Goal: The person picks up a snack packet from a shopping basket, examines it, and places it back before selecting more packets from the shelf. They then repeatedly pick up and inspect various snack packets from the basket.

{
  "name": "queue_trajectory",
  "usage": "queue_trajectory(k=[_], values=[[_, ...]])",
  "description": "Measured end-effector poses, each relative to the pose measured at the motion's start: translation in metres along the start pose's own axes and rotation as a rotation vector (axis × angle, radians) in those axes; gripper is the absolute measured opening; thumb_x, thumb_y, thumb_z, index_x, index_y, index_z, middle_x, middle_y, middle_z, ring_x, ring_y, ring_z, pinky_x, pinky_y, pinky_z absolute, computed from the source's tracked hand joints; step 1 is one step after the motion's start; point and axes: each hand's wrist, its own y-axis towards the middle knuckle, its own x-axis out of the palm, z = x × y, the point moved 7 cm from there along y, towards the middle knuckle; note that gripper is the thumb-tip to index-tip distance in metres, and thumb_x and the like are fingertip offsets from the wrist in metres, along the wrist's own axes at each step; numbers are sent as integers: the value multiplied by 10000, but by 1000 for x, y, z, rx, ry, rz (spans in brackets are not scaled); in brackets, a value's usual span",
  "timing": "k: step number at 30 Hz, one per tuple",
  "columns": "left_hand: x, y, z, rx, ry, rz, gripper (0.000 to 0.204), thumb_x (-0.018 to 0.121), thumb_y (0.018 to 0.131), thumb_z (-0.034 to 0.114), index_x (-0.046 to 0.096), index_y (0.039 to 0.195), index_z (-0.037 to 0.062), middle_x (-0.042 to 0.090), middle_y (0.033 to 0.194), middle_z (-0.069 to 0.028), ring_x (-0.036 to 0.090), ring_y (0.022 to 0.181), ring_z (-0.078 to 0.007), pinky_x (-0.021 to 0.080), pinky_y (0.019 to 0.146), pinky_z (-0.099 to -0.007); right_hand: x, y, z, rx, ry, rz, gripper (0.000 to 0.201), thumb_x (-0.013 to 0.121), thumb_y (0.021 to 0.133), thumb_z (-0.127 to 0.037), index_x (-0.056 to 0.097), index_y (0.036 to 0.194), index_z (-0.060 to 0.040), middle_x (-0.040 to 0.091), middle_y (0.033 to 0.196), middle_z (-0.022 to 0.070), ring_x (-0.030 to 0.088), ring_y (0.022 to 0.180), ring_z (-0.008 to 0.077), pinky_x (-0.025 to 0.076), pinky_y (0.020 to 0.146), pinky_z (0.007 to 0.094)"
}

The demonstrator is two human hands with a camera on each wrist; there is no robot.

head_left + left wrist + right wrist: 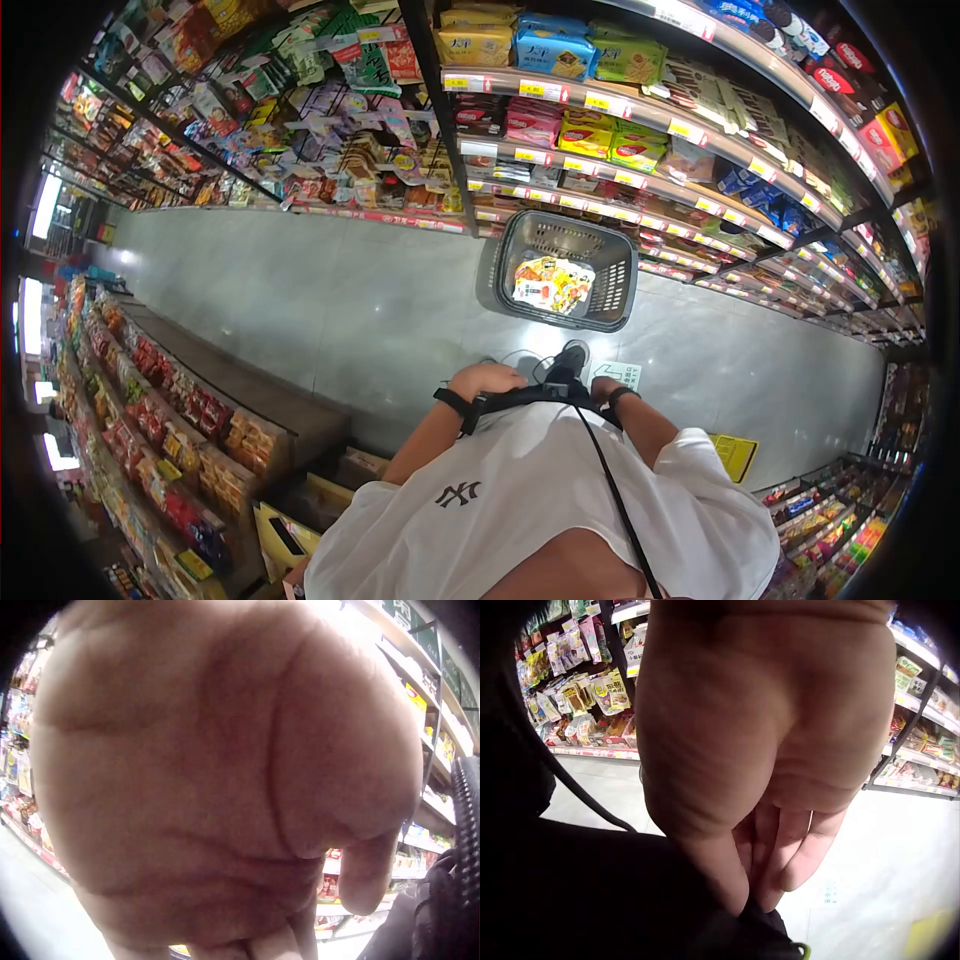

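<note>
Left hand [487,380], right hand [606,390] at waist, fingers loose, neither gripping anything. Basket [606,288] on floor [400,300], far edge beside shelves [615,175]; packets [552,285] inside, toward near left corner. Wide floor runs past basket's left and right edges.

The head view looks forward and steeply down from above the white shirt [540,470] onto floor [380,290] and shelves [578,98], while the wrist views look at very close range along the palms of the left hand [217,772] and right hand [766,750], each sharing its hand and some shelves with the head view.
</note>
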Motion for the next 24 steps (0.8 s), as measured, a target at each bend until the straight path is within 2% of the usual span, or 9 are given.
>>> queue_trajectory(k=[3,9,11,16,17,19,21,23,24], values=[[1,-51,-12,-106,73,-81,561,467,1028,506,685,1210,23,715,1194,-121,658,1029,-248,492,958,-389,44,-8,-56,-88,90,189,279,713,757,-196,781,953,-9,748,993,232,723,948,364,557,817,436],[-4,10,1,-31,-81,-92,471,474,1014,420,684,1124,13,726,1054,-119,678,871,-262,542,806,-405,59,-8,8,-240,527,-15,345,736,768,-212,773,1096,-110,759,1032,139,682,863,225,550,819,351],[-22,7,5,5,-103,-8,431,495,1009,388,673,1093,4,728,1017,-108,674,815,-253,542,773,-401,61,2,7,-293,119,55,355,725,808,-226,756,1153,-151,761,948,78,669,820,212,542,764,347],[-43,17,-3,75,-194,124,417,450,1053,344,617,1260,23,736,1085,-121,694,856,-196,551,794,-332,98,54,17,-295,726,-272,190,735,832,-64,766,1019,-63,695,834,58,637,788,181,511,674,365],[-48,12,-4,75,-265,156,407,449,1055,331,615,1262,23,738,1082,-117,694,853,-192,550,792,-327,132,116,24,-910,37,130,187,793,804,-116,753,975,-53,748,960,134,695,869,288,546,785,421],[-59,13,-14,28,-250,189,377,457,1055,297,617,1265,27,738,1053,-108,686,841,-179,548,792,-314,185,160,21,-1697,-355,-26,184,808,796,-204,748,936,-101,744,953,108,702,907,323,539,752,448],[-70,20,-22,-17,-290,201,372,467,1051,291,616,1272,30,736,1047,-102,682,837,-175,548,797,-313,152,141,37,-412,15,43,177,812,782,-248,754,898,-129,746,918,86,709,879,303,536,720,444],[-69,37,-50,134,-253,189,344,493,1038,264,631,1248,29,734,1031,-91,682,837,-179,550,807,-318,152,149,34,-320,366,83,168,799,779,-273,761,896,-157,745,880,85,708,836,305,547,718,430],[-72,42,-60,148,-218,217,336,501,1033,257,639,1233,25,735,1026,-88,683,841,-181,550,808,-321,108,103,-8,-607,-193,295,165,710,806,-267,794,854,-133,759,863,112,739,819,249,574,765,368]])
